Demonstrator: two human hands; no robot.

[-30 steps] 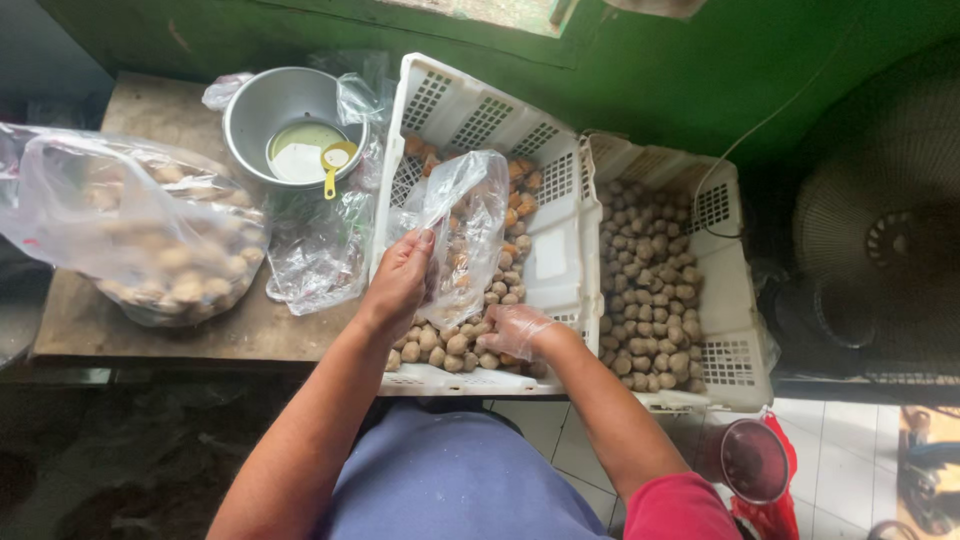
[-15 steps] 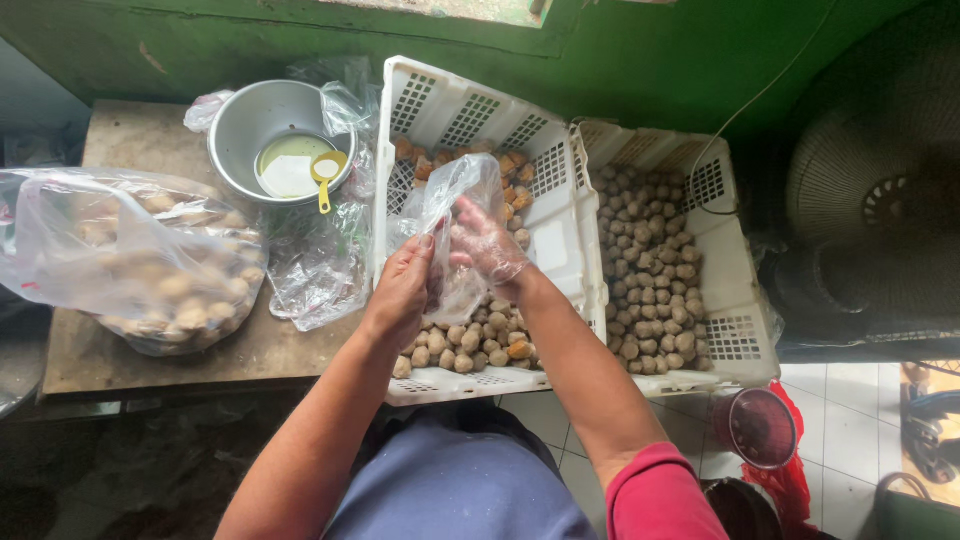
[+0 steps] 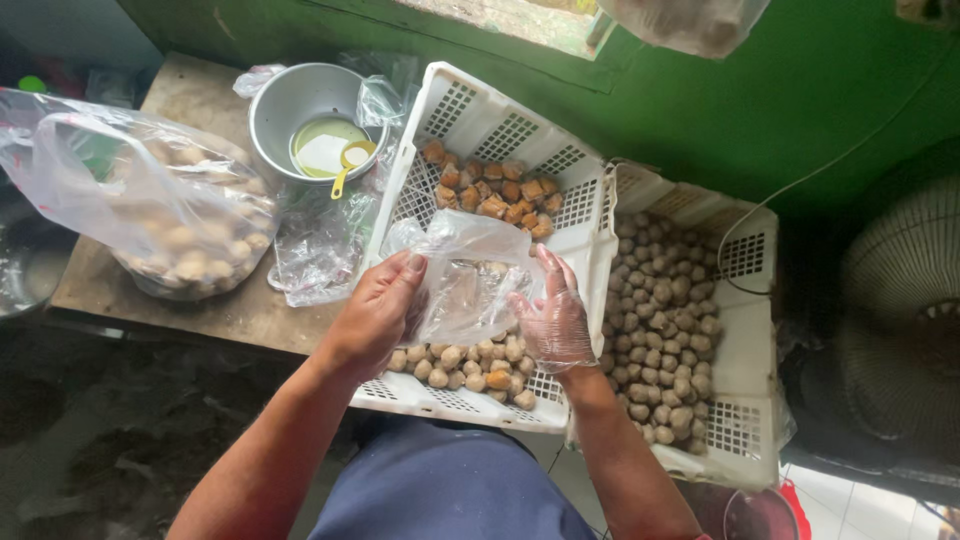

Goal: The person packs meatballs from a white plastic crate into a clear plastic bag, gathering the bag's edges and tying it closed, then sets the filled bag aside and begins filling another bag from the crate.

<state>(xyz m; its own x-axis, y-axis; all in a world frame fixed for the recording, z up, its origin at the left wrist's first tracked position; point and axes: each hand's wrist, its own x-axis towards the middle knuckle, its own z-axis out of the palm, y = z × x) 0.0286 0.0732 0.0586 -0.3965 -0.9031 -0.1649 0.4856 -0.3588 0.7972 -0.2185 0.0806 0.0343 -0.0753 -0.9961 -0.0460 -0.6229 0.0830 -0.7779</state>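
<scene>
While both hands work over the white plastic crate [image 3: 470, 130], they hold a small clear plastic bag [image 3: 462, 280] between them, right above the pile of pale round balls [image 3: 465, 365] at the near end of the crate. The left hand [image 3: 378, 315] is bare and pinches the bag's left edge, thumb on top and fingers curled under. The right hand [image 3: 553, 322] wears a thin see-through glove, and its fingers are partly spread against the bag's right side, gripping the film. The bag looks crumpled, and it's hard to tell whether anything is inside.

At the far end of the same crate sits a cluster of brown fried-looking pieces [image 3: 490, 190]. Just to the right, touching it, is a second white crate [image 3: 745, 440] packed with more round balls [image 3: 665, 330].

On the wooden table [image 3: 190, 90] to the left there's a metal pot [image 3: 300, 110] with a yellow scoop [image 3: 350, 160] inside, some empty clear bags [image 3: 320, 245] just below it, and a big clear bag full of pale balls [image 3: 170, 225] further left. A green wall [image 3: 760, 90] runs behind everything, and a fan [image 3: 900, 330] stands at the right edge.
</scene>
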